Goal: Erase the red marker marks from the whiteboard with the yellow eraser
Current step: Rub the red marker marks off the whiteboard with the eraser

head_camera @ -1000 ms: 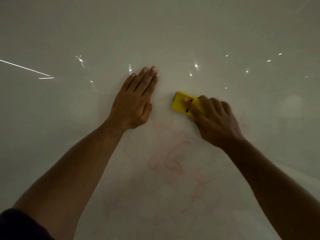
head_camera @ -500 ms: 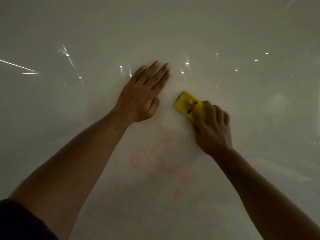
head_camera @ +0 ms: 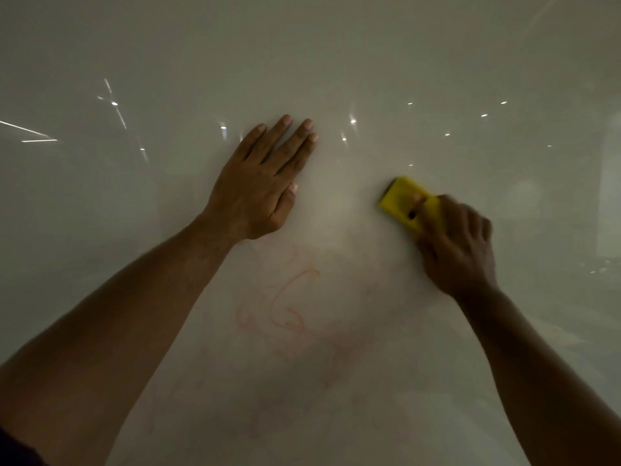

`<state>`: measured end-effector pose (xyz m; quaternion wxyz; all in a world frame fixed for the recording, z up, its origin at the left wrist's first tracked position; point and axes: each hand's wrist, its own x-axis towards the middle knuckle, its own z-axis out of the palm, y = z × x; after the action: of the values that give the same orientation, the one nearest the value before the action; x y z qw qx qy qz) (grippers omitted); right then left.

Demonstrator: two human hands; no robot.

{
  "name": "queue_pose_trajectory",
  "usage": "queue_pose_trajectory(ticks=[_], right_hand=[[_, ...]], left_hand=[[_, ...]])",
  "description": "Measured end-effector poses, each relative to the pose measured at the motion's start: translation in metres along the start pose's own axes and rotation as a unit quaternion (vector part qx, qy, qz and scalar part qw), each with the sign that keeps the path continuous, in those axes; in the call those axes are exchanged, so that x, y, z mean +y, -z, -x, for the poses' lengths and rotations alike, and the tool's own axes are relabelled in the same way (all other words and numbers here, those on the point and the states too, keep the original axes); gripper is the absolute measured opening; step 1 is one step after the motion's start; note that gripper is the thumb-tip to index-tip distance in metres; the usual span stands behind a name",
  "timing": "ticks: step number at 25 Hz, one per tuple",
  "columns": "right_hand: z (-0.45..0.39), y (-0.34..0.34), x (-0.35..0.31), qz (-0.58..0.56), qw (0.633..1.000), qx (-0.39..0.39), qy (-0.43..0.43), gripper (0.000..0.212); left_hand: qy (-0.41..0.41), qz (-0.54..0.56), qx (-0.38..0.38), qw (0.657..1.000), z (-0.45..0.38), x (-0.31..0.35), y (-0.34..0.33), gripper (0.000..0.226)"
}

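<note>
— What do you count on your feed, left to right?

— Two hands, one eraser, one board. From the left I see the left hand (head_camera: 260, 183) lying flat on the whiteboard (head_camera: 336, 45), palm down, four fingers stretched out close together and pointing up and to the right, thumb tucked along the side. It has hold of nothing. To its right, with a bare gap of board between, I see the yellow eraser (head_camera: 405, 201), and then the right hand (head_camera: 457, 247) on it.

— How does the eraser sit against the fingers?

— It lies tilted on the board, its upper left end sticking out free, its lower right end under the hand. The right fingers are curled over it; one fingertip (head_camera: 417, 198) presses on its yellow top, and the others wrap the far edge. The hand is blurred, so I cannot tell exactly where the thumb sits.

— And the marks?

— The red marker marks (head_camera: 289, 304) are faint, smeared loops and strokes low in the middle, below both hands and between the two forearms. I cannot count the strokes. The eraser is up and to the right of them, apart, not touching.

— Anything else around?

— Small bright light reflections (head_camera: 353, 121) dot the glossy board above the hands, with thin streaks at far left. A dark sleeve (head_camera: 13, 449) edge shows in the lower left corner. Nothing covers the marks.
</note>
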<state>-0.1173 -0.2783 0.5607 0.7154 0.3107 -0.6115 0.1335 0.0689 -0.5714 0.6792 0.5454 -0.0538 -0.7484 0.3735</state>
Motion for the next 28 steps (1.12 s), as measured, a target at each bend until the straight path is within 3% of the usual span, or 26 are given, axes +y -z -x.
queue_pose_trajectory(ticks=[2,3,4,6,7,8,9,10,11,12,14,15,16,17,18,19,20,21,23,24,25,26,27,28], right_hand=[[-0.002,-0.002,-0.012,-0.015,0.973,0.028,-0.230,0.054],[-0.001,-0.006,-0.028,-0.020,0.965,0.035,-0.261,0.054],[0.003,-0.009,-0.043,-0.019,0.982,0.034,-0.186,0.053],[0.014,-0.006,-0.045,-0.035,0.997,-0.004,0.071,0.048],[0.016,-0.001,-0.029,-0.025,0.993,-0.015,0.116,0.047],[0.019,0.002,-0.015,-0.016,0.998,-0.019,0.056,0.046],[0.020,0.003,-0.009,-0.019,0.996,-0.009,-0.086,0.048],[0.023,0.003,-0.011,-0.023,0.971,0.012,-0.237,0.052],[0.026,0.000,-0.019,-0.014,0.948,0.023,-0.316,0.055],[0.031,-0.003,-0.031,-0.002,0.953,0.029,-0.302,0.055],[0.044,-0.003,-0.041,-0.019,0.998,0.008,-0.067,0.051],[0.047,-0.001,-0.030,-0.017,0.999,-0.005,0.028,0.049],[0.045,0.002,-0.016,-0.011,0.999,-0.013,0.047,0.048],[0.043,0.002,-0.005,-0.004,1.000,-0.012,-0.026,0.049],[0.040,0.001,-0.002,-0.008,0.983,0.008,-0.185,0.052],[0.039,-0.001,-0.006,-0.009,0.944,0.031,-0.330,0.054],[0.040,-0.003,-0.017,-0.006,0.919,0.037,-0.392,0.055],[0.042,-0.005,-0.032,-0.003,0.933,0.039,-0.359,0.055],[0.055,-0.008,-0.057,-0.042,0.996,0.003,-0.075,0.049],[0.060,-0.006,-0.057,-0.051,0.997,-0.009,0.061,0.047],[0.059,-0.003,-0.050,-0.054,0.991,-0.013,0.124,0.046],[0.057,-0.002,-0.044,-0.042,0.994,-0.016,0.100,0.046],[0.054,-0.002,-0.041,-0.024,1.000,-0.004,-0.014,0.048],[0.050,-0.001,-0.042,-0.015,0.980,0.014,-0.198,0.050]], left_hand=[[-0.035,0.009,-0.004,0.999,-0.009,0.009,0.000,0.076],[-0.052,0.011,-0.006,0.999,-0.016,0.017,0.000,0.076],[-0.063,0.011,-0.008,0.998,-0.024,0.026,-0.001,0.075],[-0.071,0.015,-0.007,0.997,-0.037,0.041,-0.004,0.075],[-0.070,0.020,-0.005,0.997,-0.041,0.045,-0.005,0.074],[-0.068,0.024,-0.004,0.997,-0.043,0.046,-0.006,0.074],[-0.067,0.025,-0.003,0.997,-0.043,0.046,-0.006,0.073],[-0.066,0.025,-0.002,0.998,-0.043,0.046,-0.007,0.073],[-0.066,0.024,-0.002,0.997,-0.043,0.047,-0.006,0.073],[-0.067,0.026,-0.003,0.997,-0.044,0.048,-0.006,0.073],[-0.066,0.030,-0.006,0.997,-0.046,0.053,-0.007,0.073],[-0.063,0.031,-0.005,0.998,-0.047,0.055,-0.007,0.072],[-0.060,0.031,-0.003,0.998,-0.046,0.055,-0.007,0.072],[-0.059,0.029,-0.002,0.998,-0.046,0.055,-0.007,0.071],[-0.059,0.029,-0.002,0.998,-0.046,0.055,-0.007,0.071],[-0.059,0.028,-0.002,0.998,-0.046,0.055,-0.008,0.071],[-0.058,0.026,-0.001,0.998,-0.046,0.056,-0.008,0.070],[-0.056,0.025,0.002,0.998,-0.046,0.056,-0.009,0.070],[-0.058,0.025,0.010,0.998,-0.047,0.057,-0.012,0.069],[-0.059,0.025,0.014,0.998,-0.047,0.057,-0.013,0.068],[-0.058,0.025,0.018,0.998,-0.046,0.056,-0.013,0.068],[-0.055,0.026,0.020,0.998,-0.046,0.056,-0.013,0.067],[-0.054,0.028,0.022,0.998,-0.046,0.055,-0.013,0.067],[-0.053,0.029,0.023,0.998,-0.045,0.055,-0.013,0.067]])
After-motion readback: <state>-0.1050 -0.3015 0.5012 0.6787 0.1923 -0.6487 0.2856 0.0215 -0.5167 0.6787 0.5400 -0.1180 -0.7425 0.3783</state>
